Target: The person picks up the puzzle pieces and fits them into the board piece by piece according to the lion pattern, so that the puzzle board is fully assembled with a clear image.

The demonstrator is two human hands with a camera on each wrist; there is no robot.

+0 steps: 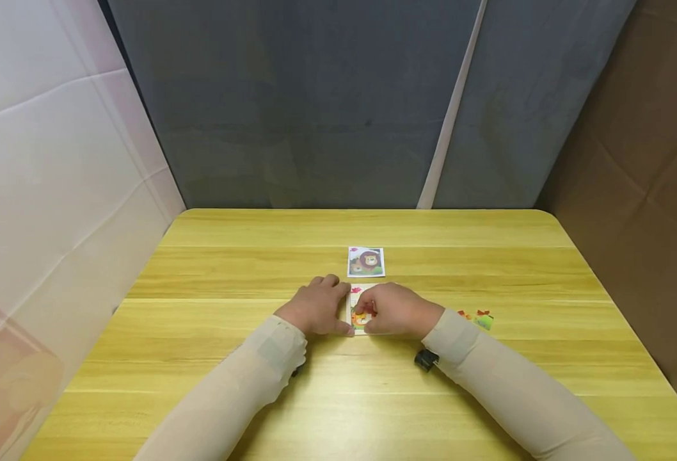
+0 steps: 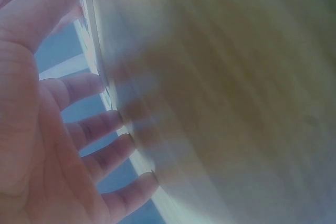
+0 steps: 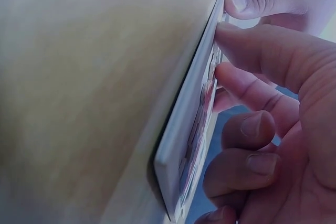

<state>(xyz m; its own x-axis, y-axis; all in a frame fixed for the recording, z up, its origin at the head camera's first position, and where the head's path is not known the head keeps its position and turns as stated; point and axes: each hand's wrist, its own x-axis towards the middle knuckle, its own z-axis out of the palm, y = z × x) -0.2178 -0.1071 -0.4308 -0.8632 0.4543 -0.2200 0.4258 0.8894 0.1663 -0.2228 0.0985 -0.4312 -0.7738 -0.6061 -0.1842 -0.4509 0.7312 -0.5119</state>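
Observation:
A small white-bordered puzzle board with a colourful animal picture lies flat on the table in front of me. My left hand rests at its left side, fingers spread and tips down on the table, the thumb at the board's near corner. My right hand reaches over the board from the right and covers much of it. Its thumb and index finger pinch at an orange puzzle piece on the board, while the other fingers curl in. In the right wrist view, the board appears edge-on with thin pieces on its face.
Beyond the board lies a picture card with a lion on it. Loose colourful puzzle pieces lie to the right, partly behind the right sleeve. The wooden table is bordered by a grey curtain at the back and cloth at both sides.

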